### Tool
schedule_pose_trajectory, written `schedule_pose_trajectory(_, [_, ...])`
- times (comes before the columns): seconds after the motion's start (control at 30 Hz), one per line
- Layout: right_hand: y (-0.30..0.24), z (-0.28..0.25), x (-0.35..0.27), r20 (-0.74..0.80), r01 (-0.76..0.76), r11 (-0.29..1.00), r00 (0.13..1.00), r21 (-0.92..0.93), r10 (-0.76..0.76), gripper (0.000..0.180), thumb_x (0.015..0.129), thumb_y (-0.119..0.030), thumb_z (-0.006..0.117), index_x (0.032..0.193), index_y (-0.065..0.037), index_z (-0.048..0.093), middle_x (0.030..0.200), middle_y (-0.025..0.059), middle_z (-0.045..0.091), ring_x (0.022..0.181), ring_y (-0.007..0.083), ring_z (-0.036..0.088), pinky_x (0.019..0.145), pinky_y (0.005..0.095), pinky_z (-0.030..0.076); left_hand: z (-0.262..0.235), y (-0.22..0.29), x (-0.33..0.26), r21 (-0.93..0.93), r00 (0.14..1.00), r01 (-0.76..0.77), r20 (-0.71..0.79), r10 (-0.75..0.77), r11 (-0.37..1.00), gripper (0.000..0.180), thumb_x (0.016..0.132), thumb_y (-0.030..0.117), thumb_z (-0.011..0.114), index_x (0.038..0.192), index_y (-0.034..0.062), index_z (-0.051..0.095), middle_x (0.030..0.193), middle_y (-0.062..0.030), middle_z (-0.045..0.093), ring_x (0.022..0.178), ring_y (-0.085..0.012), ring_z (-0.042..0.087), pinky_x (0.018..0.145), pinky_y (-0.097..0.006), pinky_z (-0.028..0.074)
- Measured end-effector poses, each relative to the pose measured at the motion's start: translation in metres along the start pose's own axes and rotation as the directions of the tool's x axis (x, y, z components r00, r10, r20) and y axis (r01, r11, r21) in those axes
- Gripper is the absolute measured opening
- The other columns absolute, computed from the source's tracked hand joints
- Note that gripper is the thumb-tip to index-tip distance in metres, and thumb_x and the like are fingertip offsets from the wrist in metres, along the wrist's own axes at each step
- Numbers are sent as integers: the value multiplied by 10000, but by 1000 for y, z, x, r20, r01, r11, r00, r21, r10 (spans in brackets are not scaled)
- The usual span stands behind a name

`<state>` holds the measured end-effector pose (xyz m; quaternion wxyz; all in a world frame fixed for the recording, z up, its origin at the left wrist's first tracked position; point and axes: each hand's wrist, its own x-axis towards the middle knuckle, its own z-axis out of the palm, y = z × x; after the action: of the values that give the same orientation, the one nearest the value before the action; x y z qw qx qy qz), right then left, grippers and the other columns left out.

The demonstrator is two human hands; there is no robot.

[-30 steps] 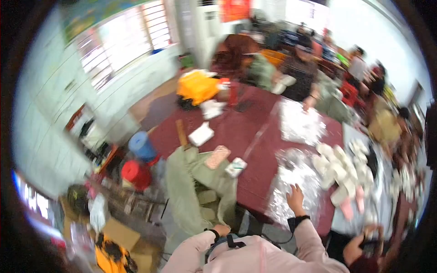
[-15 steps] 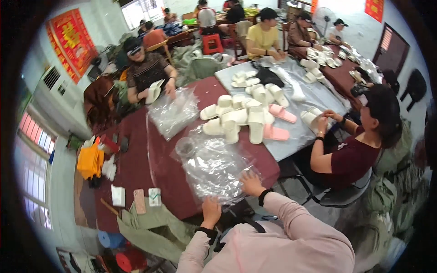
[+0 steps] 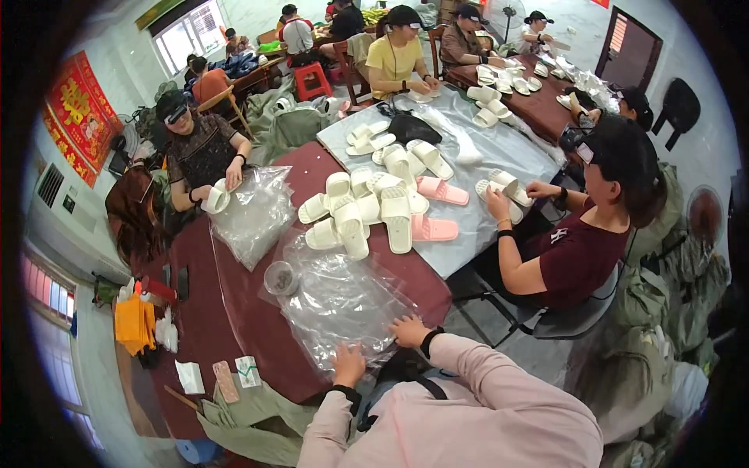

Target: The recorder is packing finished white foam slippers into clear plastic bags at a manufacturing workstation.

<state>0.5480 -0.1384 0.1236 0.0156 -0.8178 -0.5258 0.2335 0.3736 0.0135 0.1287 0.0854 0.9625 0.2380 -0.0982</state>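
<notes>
My left hand [image 3: 349, 365] lies on the near edge of a stack of clear plastic bags [image 3: 331, 300], its fingers spread. Over at the bags' right corner, my right hand [image 3: 409, 331] rests with its fingers stretched out and apart. Neither hand holds anything. A round clear container [image 3: 280, 278] sits at the far left corner of the bags. Beyond them is a pile of white slide slippers [image 3: 396, 222], with pink slippers [image 3: 441, 190] on its right side.
Across the dark red table [image 3: 242, 312], a co-worker holds a white slipper [image 3: 219, 196] beside more clear bags [image 3: 253, 218]. Another co-worker at right handles white slippers [image 3: 509, 187]. A phone [image 3: 225, 381], tissue packs and yellow cloth [image 3: 135, 321] lie left.
The whole view has shifted, so the table appears farther left. My hands still rest on the bags' near edge. The co-worker across the table has lowered the white slipper.
</notes>
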Motion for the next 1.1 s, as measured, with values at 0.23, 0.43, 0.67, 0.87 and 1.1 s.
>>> schedule_pose_trajectory(0.23, [2, -8, 11, 229, -187, 956, 964, 226, 134, 604, 762, -264, 578, 1308, -177, 335, 1242, 131, 468, 1106, 327, 480, 860, 525, 359, 22, -31, 15, -118, 900, -221, 357, 249, 968, 549, 759, 299, 568, 1279, 279, 392, 1365, -249, 225, 1210, -427, 297, 955, -493, 311])
schedule_pose_trajectory(0.43, [-25, 6, 25, 237, -255, 966, 942, 34, 240, 618, 777, -310, 543, 1341, -256, 295, 1202, 217, 459, 1070, 347, 498, 813, 490, 398, 21, -38, 23, -89, 854, -343, 384, 350, 935, 565, 764, 267, 551, 1300, 278, 371, 1342, -292, 231, 1197, -434, 316, 927, -484, 348])
schedule_pose_trajectory(0.67, [-37, 28, 35, -11, -274, 947, 961, -169, 276, 308, 817, -317, 454, 1065, -184, 579, 967, 117, 591, 942, 295, 546, 713, 485, 389, 14, -48, 30, -144, 814, -424, 372, 446, 894, 570, 772, 284, 542, 1308, 311, 348, 1353, -248, 243, 1177, -418, 336, 913, -492, 360])
schedule_pose_trajectory(0.87, [-62, -17, 51, -58, 42, 973, 997, -227, -57, 248, 730, -186, 539, 961, -137, 613, 962, 56, 570, 922, 239, 531, 715, 381, 421, 18, -78, 84, -451, 872, -303, 223, 435, 839, 502, 725, 329, 598, 1193, 175, 504, 1230, -240, 371, 1094, -425, 400, 877, -463, 390])
schedule_pose_trajectory(1.1, [-50, -5, 54, -88, 377, 879, 905, -292, -417, 478, 743, -242, 557, 1215, -229, 482, 1270, 111, 408, 1146, 260, 393, 893, 436, 349, -73, -103, 144, -264, 942, 25, -318, -112, 964, 672, 691, 314, 672, 1287, 194, 387, 1330, -276, 243, 1175, -435, 322, 920, -526, 309])
